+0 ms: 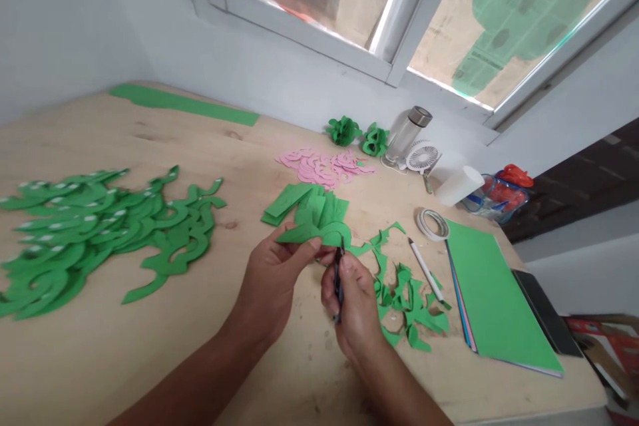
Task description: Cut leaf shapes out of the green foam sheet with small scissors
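Observation:
Between thumb and fingers, my left hand (273, 279) pinches a green paper piece (299, 233) whose right end is curved. My right hand (357, 293) is closed around dark-handled scissors (339, 279), their blades at the paper's curved right end. Just beyond the hands lies a stack of green paper strips (322, 205). Green paper offcuts (412, 303) are scattered to the right of my right hand. To the left spreads a large pile of curled green cut-outs (100, 233), several with small white patches.
Pink paper cut-outs (324, 165) lie farther back, near two green paper ornaments (343, 130), a bottle (407, 136) and a small fan (423, 156). On the right are a tape roll (432, 224), a white pen (426, 271) and green sheets (499, 299). A long green strip (184, 104) lies by the wall.

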Motion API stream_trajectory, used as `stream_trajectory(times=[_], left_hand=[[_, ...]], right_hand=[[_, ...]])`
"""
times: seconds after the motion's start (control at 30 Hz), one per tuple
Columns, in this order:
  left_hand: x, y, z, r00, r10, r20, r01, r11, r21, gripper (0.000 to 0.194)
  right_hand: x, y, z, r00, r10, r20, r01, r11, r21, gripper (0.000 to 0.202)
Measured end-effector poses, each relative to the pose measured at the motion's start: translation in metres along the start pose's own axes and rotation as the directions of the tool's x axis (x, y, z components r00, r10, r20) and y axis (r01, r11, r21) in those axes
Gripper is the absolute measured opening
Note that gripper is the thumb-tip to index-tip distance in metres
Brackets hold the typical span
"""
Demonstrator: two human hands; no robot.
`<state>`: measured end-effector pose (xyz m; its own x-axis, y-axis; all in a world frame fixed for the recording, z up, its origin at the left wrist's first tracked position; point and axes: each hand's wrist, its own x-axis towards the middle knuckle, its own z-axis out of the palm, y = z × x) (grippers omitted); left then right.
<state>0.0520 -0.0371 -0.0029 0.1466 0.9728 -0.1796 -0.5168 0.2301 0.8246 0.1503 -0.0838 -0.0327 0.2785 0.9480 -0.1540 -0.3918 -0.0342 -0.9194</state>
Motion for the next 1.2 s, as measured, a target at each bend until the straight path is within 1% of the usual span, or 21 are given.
stream_trajectory(times=[0.33,0.9,1.03,1.2], left_hand=[[-0.0007,-0.0025,0.0018,1.0,-0.013,-0.02,0.013,1.0,-0.011,0.015],[-0.0018,0.0008,0.0065,0.999,-0.027,-0.036,0.025,0.998,-0.058,0.014],[-0.0018,0.0004,0.0059,0.999,-0.033,-0.032,0.032,0.998,-0.052,0.017],[-0.001,-0.0003,0.0045,1.0,-0.023,-0.019,0.022,0.998,-0.06,0.014]], right_hand=[[0.0005,-0.0015,0.0003,1.0,-0.005,-0.001,0.005,1.0,-0.006,0.054],[0.0006,0.0008,-0.0006,1.0,-0.007,-0.024,0.007,1.0,-0.025,0.053],[0.0011,0.0003,0.0,1.0,-0.006,-0.027,0.005,1.0,-0.025,0.054],[0.0008,-0.0003,0.0008,0.999,-0.021,-0.029,0.02,0.999,-0.045,0.053]])
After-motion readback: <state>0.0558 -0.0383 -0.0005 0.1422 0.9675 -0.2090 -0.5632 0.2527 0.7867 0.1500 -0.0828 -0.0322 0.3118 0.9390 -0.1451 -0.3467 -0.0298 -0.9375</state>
